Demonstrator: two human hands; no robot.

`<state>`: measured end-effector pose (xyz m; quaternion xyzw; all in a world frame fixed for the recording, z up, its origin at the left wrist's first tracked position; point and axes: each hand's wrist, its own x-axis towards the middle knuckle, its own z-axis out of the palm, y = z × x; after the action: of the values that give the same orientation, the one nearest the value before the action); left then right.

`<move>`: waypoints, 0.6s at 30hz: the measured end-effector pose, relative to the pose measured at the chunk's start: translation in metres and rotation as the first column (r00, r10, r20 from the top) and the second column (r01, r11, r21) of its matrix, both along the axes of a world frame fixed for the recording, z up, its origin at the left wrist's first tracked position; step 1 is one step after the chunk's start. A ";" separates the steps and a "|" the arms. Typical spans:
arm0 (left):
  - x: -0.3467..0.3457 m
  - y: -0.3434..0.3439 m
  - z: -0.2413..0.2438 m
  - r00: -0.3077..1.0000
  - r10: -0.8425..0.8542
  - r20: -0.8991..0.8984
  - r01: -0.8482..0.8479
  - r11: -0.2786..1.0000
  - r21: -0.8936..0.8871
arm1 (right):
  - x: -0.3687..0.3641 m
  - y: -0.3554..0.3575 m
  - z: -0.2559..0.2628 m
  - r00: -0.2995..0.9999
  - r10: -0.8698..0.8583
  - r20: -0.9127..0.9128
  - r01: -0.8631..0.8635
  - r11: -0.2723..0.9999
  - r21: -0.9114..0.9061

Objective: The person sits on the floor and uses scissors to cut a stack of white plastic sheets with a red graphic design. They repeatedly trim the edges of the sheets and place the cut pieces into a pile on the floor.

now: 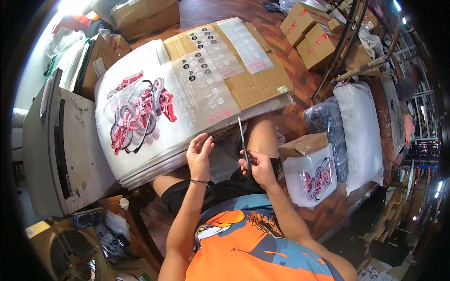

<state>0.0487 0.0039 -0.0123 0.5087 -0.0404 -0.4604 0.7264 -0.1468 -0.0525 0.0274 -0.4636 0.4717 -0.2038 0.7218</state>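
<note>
Dark-handled scissors [243, 144] are in my right hand [260, 168], above my lap, with the narrow blades pointing away from me. My left hand [199, 154] is raised by the near edge of the stack, its fingers loosely curled and apart, with nothing visible in it. Before me lies a stack of printed transparent film sheets [105, 95], with a red and grey graphic on the left part. On the stack rests a flat piece of brown cardboard [246, 87]. Printed film strips [244, 44] with size markings and round symbols lie over the cardboard.
A folded printed film bundle [309, 175] stands on the floor at right, beside a white sack [360, 137]. Several cardboard boxes [313, 38] are stacked behind a metal frame [337, 56]. A grey cabinet [42, 147] and a fan [74, 256] are at left.
</note>
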 end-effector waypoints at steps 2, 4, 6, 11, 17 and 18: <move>-0.009 -0.014 -0.010 0.989 0.147 -0.008 -0.147 0.989 -0.029 | 0.003 0.004 -0.002 0.998 0.055 -0.027 -0.056 0.998 -0.015; -0.011 -0.027 -0.001 0.981 0.189 -0.040 -0.191 0.980 -0.050 | 0.005 0.010 -0.001 0.997 0.076 0.035 -0.076 0.997 0.000; -0.008 -0.036 0.010 0.972 0.211 -0.098 -0.218 0.974 -0.058 | 0.007 0.016 -0.004 0.986 0.107 0.126 -0.107 0.994 -0.003; 0.008 -0.052 -0.029 0.964 0.236 0.125 -0.244 0.968 0.053 | 0.017 0.014 -0.016 0.954 0.272 0.129 -0.276 0.961 0.011; -0.002 -0.038 -0.026 0.934 0.243 0.264 -0.288 0.946 0.149 | 0.032 0.009 -0.018 0.948 0.311 0.068 -0.306 0.949 -0.072; -0.006 -0.035 -0.023 0.935 0.256 0.245 -0.299 0.942 0.156 | 0.032 0.009 -0.020 0.948 0.315 0.044 -0.310 0.947 -0.083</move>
<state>0.0432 -0.0309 -0.0351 0.6245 -0.0043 -0.2949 0.7232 -0.1144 -0.0431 0.0078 -0.5532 0.3636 -0.1175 0.7402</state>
